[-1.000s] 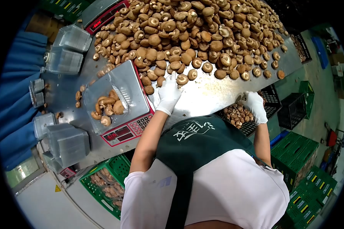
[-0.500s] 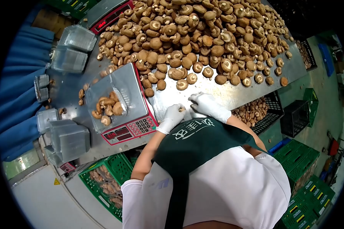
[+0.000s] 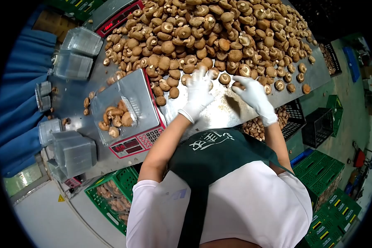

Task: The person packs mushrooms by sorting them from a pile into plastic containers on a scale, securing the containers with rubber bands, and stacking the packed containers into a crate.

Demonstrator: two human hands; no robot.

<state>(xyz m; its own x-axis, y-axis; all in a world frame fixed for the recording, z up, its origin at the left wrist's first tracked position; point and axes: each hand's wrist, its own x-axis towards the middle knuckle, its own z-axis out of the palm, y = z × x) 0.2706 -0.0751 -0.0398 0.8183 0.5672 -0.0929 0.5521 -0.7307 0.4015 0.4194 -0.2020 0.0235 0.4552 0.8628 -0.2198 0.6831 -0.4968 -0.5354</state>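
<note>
My left hand (image 3: 198,94), in a white glove, reaches over the near edge of the shiitake pile (image 3: 219,41) with its fingers spread, slightly blurred. Mushrooms show beside and under its fingertips. To the right, my gloved right hand (image 3: 254,96) has its fingers around a brown shiitake mushroom (image 3: 237,87) on the metal table (image 3: 219,111). Between the two hands lies another shiitake (image 3: 224,79), stem up. Left of my left hand, a clear plastic tray (image 3: 130,99) holding several mushrooms (image 3: 116,117) sits on a red-framed digital scale (image 3: 142,142).
Stacks of clear plastic trays (image 3: 74,151) stand along the left side by a blue curtain (image 3: 25,91). A second scale (image 3: 115,20) is at the back. Below the table's near edge are a black crate (image 3: 293,118) with mushrooms and a green crate (image 3: 111,194) with packed trays.
Both hands have moved forward from near the apron to the pile's edge. The left hand has spread its fingers; the right has reached a mushroom.
</note>
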